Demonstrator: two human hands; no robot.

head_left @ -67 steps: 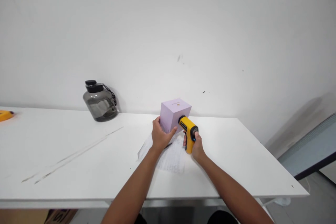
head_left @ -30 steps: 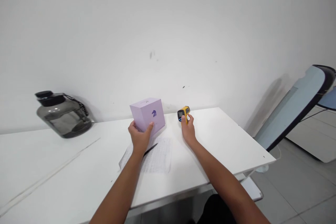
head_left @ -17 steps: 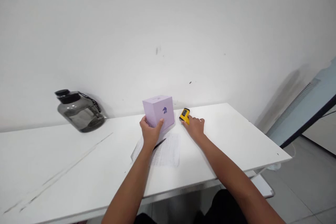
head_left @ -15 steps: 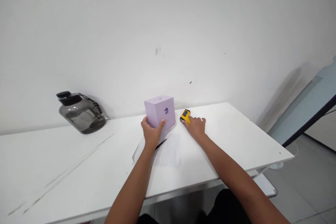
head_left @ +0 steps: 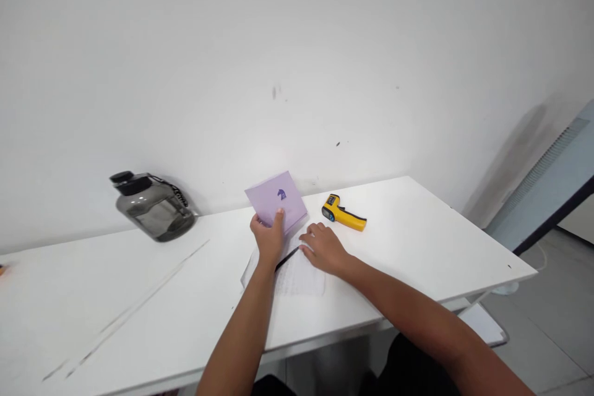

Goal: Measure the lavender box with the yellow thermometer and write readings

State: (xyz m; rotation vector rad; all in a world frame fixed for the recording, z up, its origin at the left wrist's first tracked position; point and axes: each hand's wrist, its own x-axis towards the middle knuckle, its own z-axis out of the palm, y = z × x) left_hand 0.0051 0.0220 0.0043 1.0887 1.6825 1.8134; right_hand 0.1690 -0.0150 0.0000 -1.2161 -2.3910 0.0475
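Note:
My left hand [head_left: 270,236] is closed around the lower edge of a light purple box [head_left: 281,198], thumb on its front face below a dark horse-head logo. The box is tilted, its lower corner near the sheet. Under my left wrist lies a written-on sheet of paper [head_left: 299,278]. A dark pen [head_left: 286,258] rests across it, partly hidden by my left forearm. My right hand [head_left: 323,247] is over the paper's right side, thumb and fingers apart at the pen's upper end. Just beyond it, a yellow and black infrared thermometer gun [head_left: 346,215] lies on the table.
A grey translucent water bottle [head_left: 155,207] with a black cap stands at the left by the wall. The white table [head_left: 417,241] ends at a right-hand edge, with a pale blue panel [head_left: 533,179] leaning beyond it. A small orange thing shows at the far left edge.
My right hand has let go of the thermometer gun and moved left and nearer to me, to the pen. My left hand has tilted the box to the left. The view has shifted slightly.

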